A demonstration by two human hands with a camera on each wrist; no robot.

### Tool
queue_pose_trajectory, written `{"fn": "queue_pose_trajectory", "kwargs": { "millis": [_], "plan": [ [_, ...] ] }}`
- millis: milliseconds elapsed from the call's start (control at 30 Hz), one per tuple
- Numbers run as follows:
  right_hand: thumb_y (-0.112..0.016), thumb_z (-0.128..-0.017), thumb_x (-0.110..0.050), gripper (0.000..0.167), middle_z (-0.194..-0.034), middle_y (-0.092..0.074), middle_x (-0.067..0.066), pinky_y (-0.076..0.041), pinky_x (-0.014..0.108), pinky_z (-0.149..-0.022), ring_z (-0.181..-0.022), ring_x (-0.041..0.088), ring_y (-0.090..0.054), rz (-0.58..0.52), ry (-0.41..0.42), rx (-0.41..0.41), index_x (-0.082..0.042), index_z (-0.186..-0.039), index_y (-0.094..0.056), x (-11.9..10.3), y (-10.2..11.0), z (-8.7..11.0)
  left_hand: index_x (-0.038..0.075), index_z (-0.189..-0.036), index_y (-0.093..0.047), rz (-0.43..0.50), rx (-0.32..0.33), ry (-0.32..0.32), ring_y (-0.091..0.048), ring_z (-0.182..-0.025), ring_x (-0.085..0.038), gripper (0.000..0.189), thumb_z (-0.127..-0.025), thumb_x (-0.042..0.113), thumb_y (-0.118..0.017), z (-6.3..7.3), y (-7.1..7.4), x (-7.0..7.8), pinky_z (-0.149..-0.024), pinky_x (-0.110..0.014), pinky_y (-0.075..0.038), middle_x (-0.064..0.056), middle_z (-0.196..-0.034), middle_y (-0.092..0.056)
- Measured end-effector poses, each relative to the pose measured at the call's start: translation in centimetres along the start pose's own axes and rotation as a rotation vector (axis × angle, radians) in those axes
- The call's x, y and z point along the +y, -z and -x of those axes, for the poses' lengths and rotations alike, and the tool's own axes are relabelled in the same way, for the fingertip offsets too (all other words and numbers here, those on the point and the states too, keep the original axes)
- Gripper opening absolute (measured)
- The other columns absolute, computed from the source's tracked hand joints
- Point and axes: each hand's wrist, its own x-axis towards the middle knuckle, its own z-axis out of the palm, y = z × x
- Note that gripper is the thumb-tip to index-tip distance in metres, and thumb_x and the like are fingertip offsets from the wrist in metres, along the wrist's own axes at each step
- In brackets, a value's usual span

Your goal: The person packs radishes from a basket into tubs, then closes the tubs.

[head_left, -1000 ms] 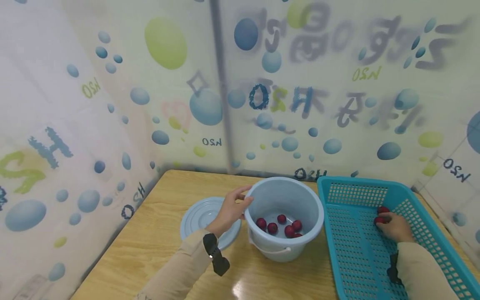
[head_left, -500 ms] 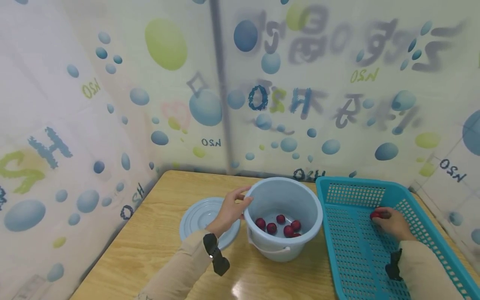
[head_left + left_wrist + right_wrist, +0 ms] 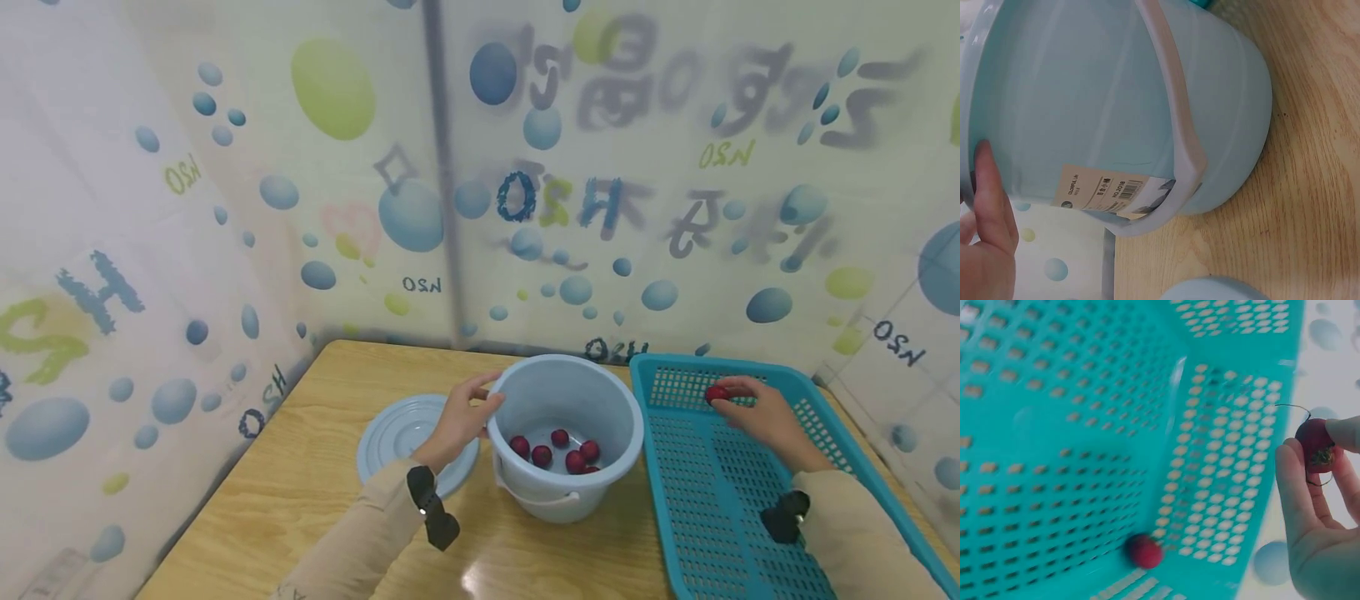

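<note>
My left hand (image 3: 461, 421) holds the rim of a light blue bucket (image 3: 562, 492), which stands upright on the table. In the left wrist view, a finger lies against the bucket's outer wall just under the rim. Several red radishes (image 3: 542, 456) lie at the bottom of the bucket. My right hand (image 3: 765, 417) pinches one radish (image 3: 1319, 447) between thumb and fingertips, raised at the far end of a teal basket (image 3: 652, 500). A stem stub and thin root show on it. Another radish (image 3: 1144, 551) lies in a basket corner, hidden behind my right hand in the head view.
A round light blue lid (image 3: 382, 442) lies on the wooden table (image 3: 300, 467), left of the bucket. The bucket's pale handle (image 3: 551, 502) hangs down at its front. The basket stands close to the bucket's right side. A patterned sheet (image 3: 525, 275) covers the walls behind.
My right hand has picked a radish from the basket floor and lifted it up and to the left, toward the far basket wall. My left hand and the bucket have stayed put.
</note>
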Motion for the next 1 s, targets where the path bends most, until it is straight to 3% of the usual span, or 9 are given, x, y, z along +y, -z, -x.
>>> {"fn": "queue_pose_trajectory", "kwargs": {
  "millis": [67,133,233,333,467,567,633,733,1000],
  "plan": [
    [-0.059,-0.078,-0.050,0.055,-0.108,-0.049,0.007,-0.053,0.038,-0.056,-0.085,0.018,-0.055,-0.027,-0.005,-0.012,-0.017,-0.120,-0.047,-1.9,0.2,0.1,0.010,-0.129,-0.046,-0.003,0.000,0.003,-0.059,-0.082,-0.029,0.043,-0.088,0.018,-0.055,-0.1,0.0,-0.1,-0.052,-0.029,-0.053,-0.015,-0.100,-0.051],
    [-0.061,-0.080,-0.043,0.050,-0.106,-0.050,0.007,-0.053,0.039,-0.056,-0.084,0.017,-0.055,-0.081,0.015,-0.051,-0.014,-0.119,-0.048,-5.3,0.9,1.0,0.010,-0.130,-0.045,-0.004,0.000,0.005,-0.059,-0.082,-0.029,0.044,-0.088,0.018,-0.055,-0.1,0.0,-0.1,-0.053,-0.029,-0.053,-0.015,-0.100,-0.051],
    [-0.060,-0.082,-0.039,0.050,-0.108,-0.051,0.013,-0.052,0.042,-0.059,-0.089,0.024,-0.057,-0.090,0.049,-0.096,-0.006,-0.119,-0.047,-12.3,1.9,3.3,0.011,-0.130,-0.045,0.005,-0.002,0.008,-0.059,-0.083,-0.031,0.044,-0.088,0.019,-0.055,0.0,0.0,-0.1,-0.052,-0.028,-0.052,-0.015,-0.100,-0.051],
    [-0.057,-0.085,-0.035,0.052,-0.113,-0.048,0.023,-0.051,0.043,-0.071,-0.098,0.038,-0.052,-0.099,0.105,-0.148,0.001,-0.121,-0.044,-18.1,2.6,5.4,0.008,-0.130,-0.044,0.012,-0.009,0.015,-0.058,-0.085,-0.035,0.043,-0.088,0.016,-0.054,0.5,0.1,0.7,-0.052,-0.028,-0.052,-0.016,-0.100,-0.051],
    [-0.057,-0.086,-0.028,0.047,-0.116,-0.048,0.018,-0.049,0.041,-0.077,-0.103,0.033,-0.050,-0.143,0.195,-0.169,-0.001,-0.122,-0.045,-20.9,1.9,5.6,0.007,-0.130,-0.044,0.007,-0.007,0.018,-0.058,-0.086,-0.036,0.043,-0.089,0.014,-0.053,1.0,0.0,1.5,-0.054,-0.029,-0.053,-0.017,-0.100,-0.050],
    [-0.059,-0.086,-0.023,0.044,-0.116,-0.049,0.018,-0.051,0.034,-0.076,-0.102,0.031,-0.050,-0.186,0.236,-0.194,0.000,-0.121,-0.046,-22.6,1.2,5.6,0.009,-0.130,-0.045,0.008,-0.001,0.010,-0.059,-0.084,-0.033,0.043,-0.088,0.016,-0.054,0.5,0.0,0.7,-0.054,-0.029,-0.053,-0.016,-0.099,-0.051],
    [-0.059,-0.086,-0.021,0.044,-0.116,-0.048,0.022,-0.050,0.032,-0.077,-0.101,0.036,-0.049,-0.198,0.235,-0.218,0.004,-0.119,-0.045,-24.4,0.9,5.9,0.011,-0.129,-0.046,0.015,0.002,0.008,-0.059,-0.083,-0.030,0.043,-0.088,0.018,-0.055,0.0,0.0,-0.2,-0.054,-0.029,-0.053,-0.015,-0.099,-0.051],
    [-0.061,-0.084,-0.017,0.041,-0.114,-0.049,0.020,-0.050,0.026,-0.076,-0.099,0.034,-0.051,-0.244,0.269,-0.238,0.004,-0.116,-0.048,-25.6,0.0,5.8,0.011,-0.130,-0.045,0.019,0.000,0.013,-0.059,-0.085,-0.032,0.043,-0.088,0.018,-0.055,0.0,0.0,-0.2,-0.054,-0.030,-0.053,-0.015,-0.099,-0.051],
    [-0.064,-0.082,-0.017,0.040,-0.112,-0.051,0.017,-0.051,0.034,-0.076,-0.101,0.033,-0.052,-0.286,0.296,-0.314,0.001,-0.115,-0.050,-28.7,-2.3,6.0,0.011,-0.129,-0.046,0.037,-0.008,0.006,-0.059,-0.086,-0.033,0.043,-0.088,0.018,-0.056,-0.1,0.0,-0.2,-0.055,-0.030,-0.053,-0.016,-0.099,-0.050]
  ]
}}
